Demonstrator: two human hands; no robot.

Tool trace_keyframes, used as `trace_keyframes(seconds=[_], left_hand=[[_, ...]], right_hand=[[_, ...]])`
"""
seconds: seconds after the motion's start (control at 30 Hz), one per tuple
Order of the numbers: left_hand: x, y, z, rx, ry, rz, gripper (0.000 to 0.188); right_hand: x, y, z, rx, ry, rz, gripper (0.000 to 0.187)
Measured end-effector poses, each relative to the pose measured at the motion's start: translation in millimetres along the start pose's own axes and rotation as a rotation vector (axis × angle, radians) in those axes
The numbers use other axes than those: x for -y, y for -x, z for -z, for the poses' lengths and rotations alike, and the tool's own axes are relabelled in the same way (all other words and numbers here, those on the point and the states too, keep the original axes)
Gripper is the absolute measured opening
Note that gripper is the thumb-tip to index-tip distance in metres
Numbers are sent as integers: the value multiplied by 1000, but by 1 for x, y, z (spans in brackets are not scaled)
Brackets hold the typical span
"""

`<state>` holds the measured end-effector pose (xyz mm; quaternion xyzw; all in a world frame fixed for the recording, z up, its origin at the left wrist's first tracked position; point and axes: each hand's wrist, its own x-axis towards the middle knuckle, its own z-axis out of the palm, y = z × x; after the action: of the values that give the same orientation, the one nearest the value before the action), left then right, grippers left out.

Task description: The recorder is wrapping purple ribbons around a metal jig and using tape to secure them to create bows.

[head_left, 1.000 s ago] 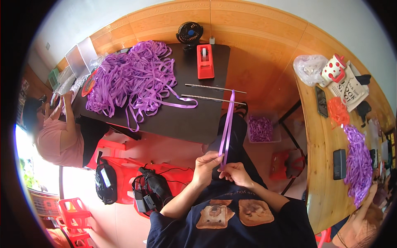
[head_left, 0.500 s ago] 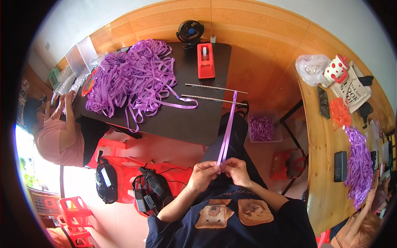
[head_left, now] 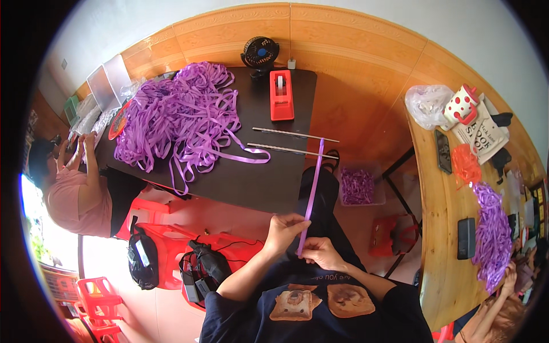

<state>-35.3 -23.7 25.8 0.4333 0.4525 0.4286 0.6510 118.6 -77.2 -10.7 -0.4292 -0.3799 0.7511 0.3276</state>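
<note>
Head view: purple ribbon strip lengthwise away from both hands.

White paper bag with black print lies flat on the wooden desk at right, far end, just beside a clear plastic bag. Dark phone, screen off, just left of the paper bag. Second dark phone nearer on same desk, beside purple ribbon heap. Clear plastic boxes stand at the far left corner of the black desk. Round red label-like disc beside them, partly hidden.
</note>
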Motion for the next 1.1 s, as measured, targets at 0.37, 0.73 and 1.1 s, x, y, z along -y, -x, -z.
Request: trace_keyframes(seconds=[0.37, 0.73, 1.1], left_hand=[[23, -28, -16, -116, 232, -105, 16], [17, -27, -8, -36, 234, 47, 8], [8, -24, -10, -10, 318, 58, 5]], right_hand=[[6, -3, 14, 101, 105, 36, 7], [45, -18, 52, -335, 594, 473, 10], [126, -74, 55, -552, 1698, 1533, 31]])
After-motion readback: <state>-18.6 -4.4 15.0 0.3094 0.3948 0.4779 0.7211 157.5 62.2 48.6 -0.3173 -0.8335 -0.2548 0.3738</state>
